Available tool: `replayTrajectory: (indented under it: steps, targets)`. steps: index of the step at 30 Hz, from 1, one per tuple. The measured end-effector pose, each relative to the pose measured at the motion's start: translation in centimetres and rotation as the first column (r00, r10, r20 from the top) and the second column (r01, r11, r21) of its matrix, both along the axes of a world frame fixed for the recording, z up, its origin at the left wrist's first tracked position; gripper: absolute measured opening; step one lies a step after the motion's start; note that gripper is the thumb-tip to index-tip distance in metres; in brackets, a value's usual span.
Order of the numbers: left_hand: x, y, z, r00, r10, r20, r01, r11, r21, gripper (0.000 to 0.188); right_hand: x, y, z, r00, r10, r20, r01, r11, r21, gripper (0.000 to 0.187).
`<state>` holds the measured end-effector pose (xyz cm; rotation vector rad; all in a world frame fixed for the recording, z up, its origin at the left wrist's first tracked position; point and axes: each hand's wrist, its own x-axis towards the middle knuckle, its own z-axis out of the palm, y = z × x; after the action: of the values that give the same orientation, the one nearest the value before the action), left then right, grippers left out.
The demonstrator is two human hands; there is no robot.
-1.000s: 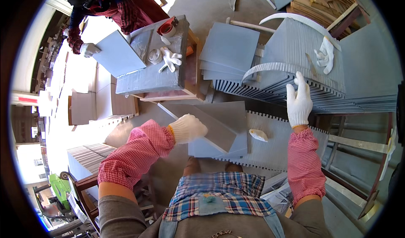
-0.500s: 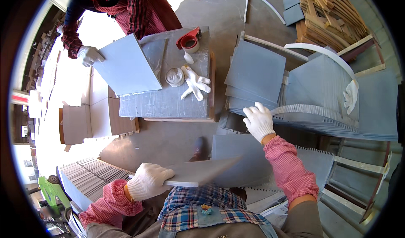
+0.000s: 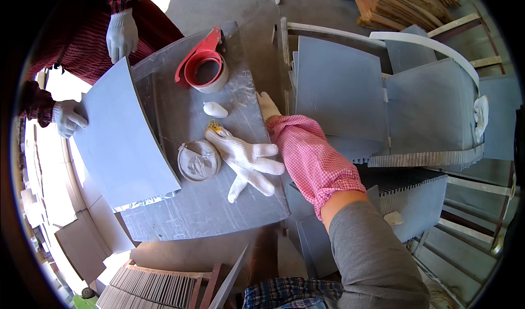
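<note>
My right hand (image 3: 267, 106), in a white knitted glove and pink checked sleeve, is at the right edge of the plastic-covered table (image 3: 229, 216). Its fingers are mostly hidden, so their grip does not show. On the table near it lie a loose white glove (image 3: 246, 158), a small white lump (image 3: 215, 110), a round clear-wrapped roll (image 3: 199, 161) and a red tape dispenser (image 3: 205, 71). Low in the picture a thin grey panel (image 3: 229, 279) stands nearly edge-on near my checked clothing. My left hand is out of view.
Across the table, a co-worker's gloved hand (image 3: 68, 118) touches a large grey sheet (image 3: 128, 145); their other hand (image 3: 122, 35) hangs near its top corner. Stacked grey panels (image 3: 339, 90) stand in a frame at right. Slatted stacks (image 3: 153, 284) sit lower left, wood pieces (image 3: 404, 5) upper right.
My right hand has gone from the grey panel stack leftward to the table edge. The left hand, earlier holding a grey panel, has left view. The table appears closer; the co-worker's second hand now shows.
</note>
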<state>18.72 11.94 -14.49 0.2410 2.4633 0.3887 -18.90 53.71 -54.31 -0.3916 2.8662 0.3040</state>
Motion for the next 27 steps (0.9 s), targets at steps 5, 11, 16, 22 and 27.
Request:
replayTrajectory:
  steps: [5,11,16,22,27]
  targets:
    - [0.2,-1.6,-4.8,0.995,0.012,0.097,-0.007,0.999,-0.05,0.024,-5.2,-1.0,-7.5,0.985,-0.108,0.135,0.122,0.987,-0.103,0.039]
    - [-0.4,-2.8,-8.7,0.991,-0.056,0.12,0.062,0.997,-0.049,0.025,-7.8,-2.0,-13.0,0.92,-0.279,0.274,0.337,0.921,-0.195,0.041]
    - [-0.4,-3.1,-10.0,0.996,-0.045,0.078,0.043,0.998,0.035,0.024,-8.7,-1.3,-15.1,0.843,-0.401,0.359,0.511,0.807,-0.296,0.043]
    - [-1.2,-3.0,-10.2,0.988,-0.142,0.063,0.135,0.985,0.107,0.023,-6.3,1.0,-13.2,0.752,-0.48,0.452,0.658,0.498,-0.565,0.046]
    - [-0.7,-2.1,-7.7,0.987,-0.162,-0.005,0.161,0.979,0.123,0.027,-2.7,0.6,-3.0,0.491,-0.143,0.859,0.628,-0.625,-0.464,0.043]
